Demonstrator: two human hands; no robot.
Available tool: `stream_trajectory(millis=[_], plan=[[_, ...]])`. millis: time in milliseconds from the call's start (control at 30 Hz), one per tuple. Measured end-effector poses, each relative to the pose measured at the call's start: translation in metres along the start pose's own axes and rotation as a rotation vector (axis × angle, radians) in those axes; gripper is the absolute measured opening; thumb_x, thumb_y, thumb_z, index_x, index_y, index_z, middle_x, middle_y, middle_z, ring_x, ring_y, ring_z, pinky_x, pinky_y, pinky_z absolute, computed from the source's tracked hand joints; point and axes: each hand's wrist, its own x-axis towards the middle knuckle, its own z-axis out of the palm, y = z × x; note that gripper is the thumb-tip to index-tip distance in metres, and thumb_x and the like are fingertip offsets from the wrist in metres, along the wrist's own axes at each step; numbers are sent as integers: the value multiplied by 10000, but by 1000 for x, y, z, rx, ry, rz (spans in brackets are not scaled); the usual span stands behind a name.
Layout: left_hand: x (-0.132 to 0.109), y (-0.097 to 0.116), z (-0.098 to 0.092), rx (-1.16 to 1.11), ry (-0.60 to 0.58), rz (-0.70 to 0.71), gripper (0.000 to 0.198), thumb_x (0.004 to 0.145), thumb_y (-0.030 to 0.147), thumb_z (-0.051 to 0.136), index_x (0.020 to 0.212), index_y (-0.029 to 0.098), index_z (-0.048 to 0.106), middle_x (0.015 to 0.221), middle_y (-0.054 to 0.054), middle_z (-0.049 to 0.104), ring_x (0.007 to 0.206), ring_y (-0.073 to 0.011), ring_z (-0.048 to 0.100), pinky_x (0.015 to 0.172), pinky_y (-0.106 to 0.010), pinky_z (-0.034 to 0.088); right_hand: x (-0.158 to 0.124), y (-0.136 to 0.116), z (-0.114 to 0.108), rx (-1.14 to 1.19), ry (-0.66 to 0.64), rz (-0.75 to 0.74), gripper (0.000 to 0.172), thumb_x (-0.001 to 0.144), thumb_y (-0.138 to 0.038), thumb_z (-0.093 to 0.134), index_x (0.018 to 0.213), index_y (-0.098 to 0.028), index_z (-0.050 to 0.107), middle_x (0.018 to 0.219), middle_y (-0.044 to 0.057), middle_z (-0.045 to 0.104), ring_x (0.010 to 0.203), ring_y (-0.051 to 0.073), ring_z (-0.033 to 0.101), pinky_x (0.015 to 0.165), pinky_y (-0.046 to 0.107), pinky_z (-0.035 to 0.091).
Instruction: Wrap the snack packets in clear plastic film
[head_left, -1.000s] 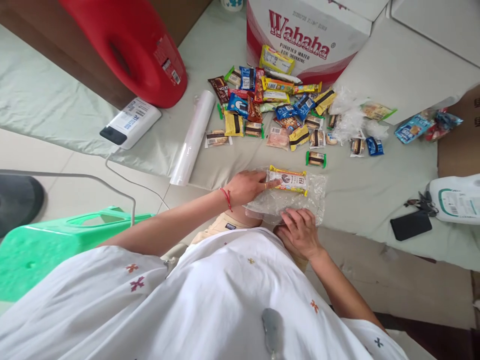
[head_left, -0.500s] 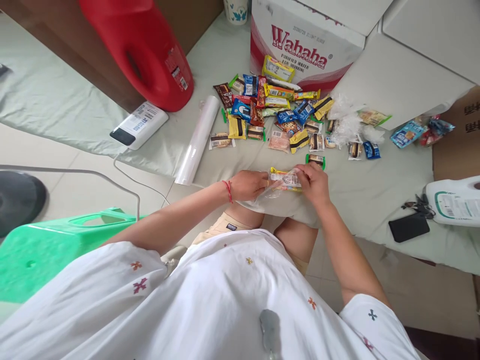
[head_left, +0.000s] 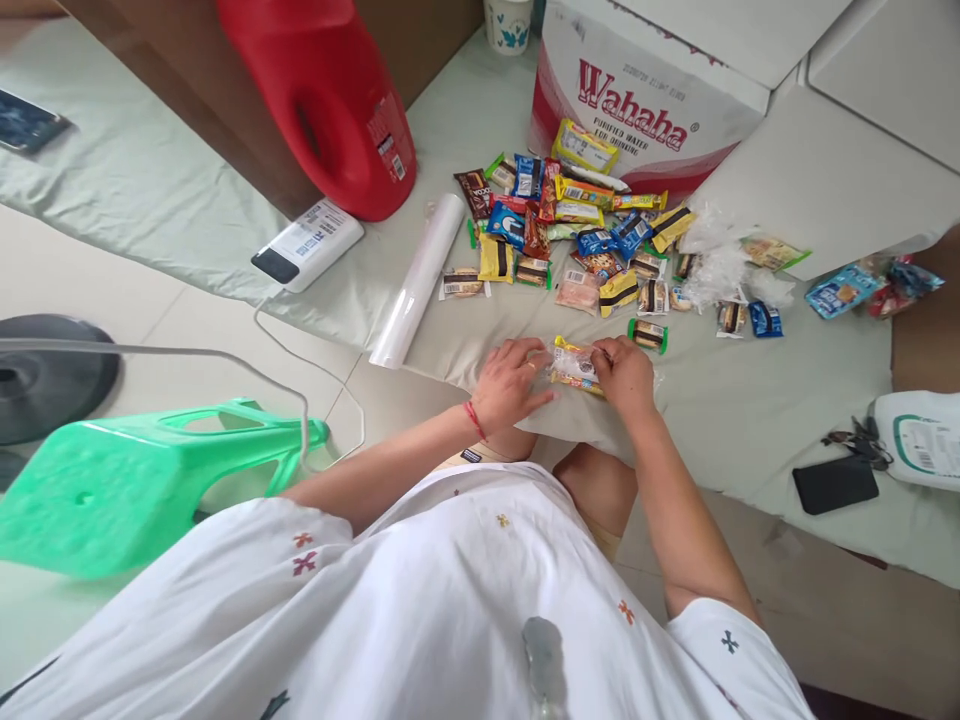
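Between my two hands, near the front edge of the cloth-covered surface, lies a yellow-edged snack packet (head_left: 574,380) with clear plastic film (head_left: 568,363) over it. My left hand (head_left: 511,385), wearing a red string bracelet, rests at the packet's left with fingers and thumb spread. On the right, my right hand (head_left: 625,375) has its fingers pinched at the film over the packet's right end, which it partly hides. Just beyond that hand sits a small green-ended snack (head_left: 648,335). A roll of clear film (head_left: 418,285) lies to the left.
Many wrapped snacks (head_left: 536,225) are heaped before a Wahaha carton (head_left: 645,110), with crumpled clear plastic (head_left: 716,250) at their right. A red jug (head_left: 352,130) and a white power bank (head_left: 311,245) stand left. A black phone (head_left: 835,485) lies right; a green stool (head_left: 112,490) is below left.
My left hand has let go of the film and spread its fingers. The film now lies flatter over the packet. My right hand remains pinched at the packet's right end. The view has shifted.
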Motion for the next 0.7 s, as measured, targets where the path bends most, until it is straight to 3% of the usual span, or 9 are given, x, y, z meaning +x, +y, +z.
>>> stream_trajectory(millis=[67, 167, 300, 433, 533, 600, 700], plan=[[9, -5, 4, -18, 67, -97, 263, 986, 433, 574, 976, 210, 713, 1116, -110, 694, 1056, -254, 595, 1017, -448, 458, 0, 2, 1, 36, 2, 12, 331, 981, -379, 511, 1005, -203, 791, 944, 96, 703, 834, 231, 624, 724, 314, 438], [21, -29, -6, 2, 139, -276, 328, 1003, 361, 536, 729, 199, 615, 898, -81, 665, 956, -235, 561, 979, -435, 463, 1, 7, 3, 132, 5, 30, 320, 974, -409, 533, 984, -208, 782, 928, 86, 711, 823, 220, 629, 759, 319, 460], [22, -53, -27, 136, 222, -410, 335, 981, 409, 574, 724, 198, 617, 939, -106, 649, 1008, -272, 531, 935, -435, 458, 2, 10, 5, 214, 11, 57, 280, 941, -408, 575, 954, -209, 772, 901, 70, 717, 831, 218, 641, 778, 325, 472], [23, -32, -20, 141, 135, -353, 449, 1037, 528, 432, 949, 196, 721, 1008, -121, 651, 1068, -294, 542, 991, -466, 447, 5, 9, 4, 178, -3, 50, 268, 923, -407, 589, 929, -212, 773, 895, 77, 715, 813, 219, 631, 757, 323, 469], [30, -4, -5, 182, -17, -383, 429, 954, 572, 574, 987, 170, 719, 1141, -163, 636, 1166, -363, 520, 993, -511, 446, 5, 8, 3, 198, -17, 48, 268, 917, -407, 592, 934, -206, 769, 903, 82, 718, 801, 215, 633, 767, 329, 476], [37, 9, 2, 173, -83, -416, 326, 936, 485, 620, 957, 168, 694, 1198, -170, 627, 1189, -376, 526, 972, -500, 453, 5, 10, 1, 225, -30, 64, 265, 904, -408, 603, 941, -200, 763, 898, 77, 724, 802, 212, 635, 775, 332, 481], [41, 14, 3, 58, -82, -394, 181, 986, 328, 528, 967, 184, 638, 1111, -136, 654, 1053, -293, 603, 904, -417, 471, 4, 19, -3, 322, -64, 124, 292, 863, -432, 638, 979, -193, 757, 860, 56, 719, 771, 199, 622, 745, 322, 490]])
